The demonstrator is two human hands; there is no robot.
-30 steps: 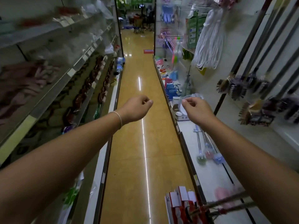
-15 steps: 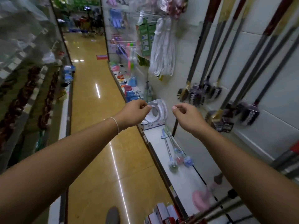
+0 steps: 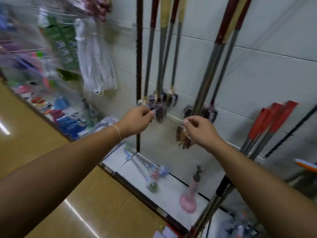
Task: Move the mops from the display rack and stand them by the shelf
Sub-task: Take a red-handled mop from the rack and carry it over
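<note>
White tiled wall (image 3: 257, 79) is hung with mops (image 3: 161, 66), heads down. Left hand (image 3: 137, 121) and right hand (image 3: 200, 129) are raised before them, fingers curled, seemingly gripping nothing. Pink plunger (image 3: 188, 198) is lying on the shelf (image 3: 171, 189) below.

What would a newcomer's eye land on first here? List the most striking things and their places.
Two bare arms reach into the middle of the view, left hand and right hand with fingers curled, in front of the hanging brush heads. Above them, two clusters of long-handled mops hang against the white tiled wall. Lower down, a pink plunger stands on the white bottom shelf.
</note>
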